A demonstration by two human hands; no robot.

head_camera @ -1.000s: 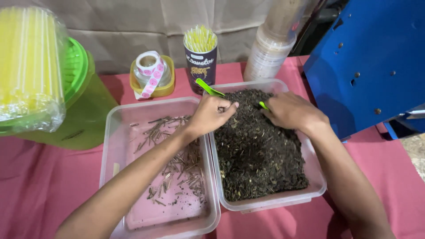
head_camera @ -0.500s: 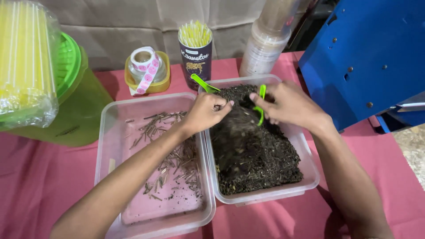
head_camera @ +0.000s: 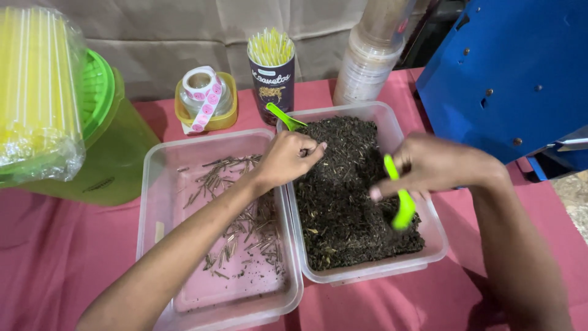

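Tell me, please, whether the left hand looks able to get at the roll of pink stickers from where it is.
Probably yes. The left hand sits at the tub's back corner, and the sticker roll stands just beyond the other tub, uncovered. Only that tub's low rim lies between them.

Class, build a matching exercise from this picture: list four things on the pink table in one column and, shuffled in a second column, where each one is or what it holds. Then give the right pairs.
Things
1. left tub
2. right tub
3. green spoon
4. roll of stickers

Places or contents
A. in the right hand
B. filled with dark crumbled leaves
C. on a small yellow pot at the back
D. holds a thin scatter of pale stems

Pairs: 1-D, 2-B, 3-A, 4-C
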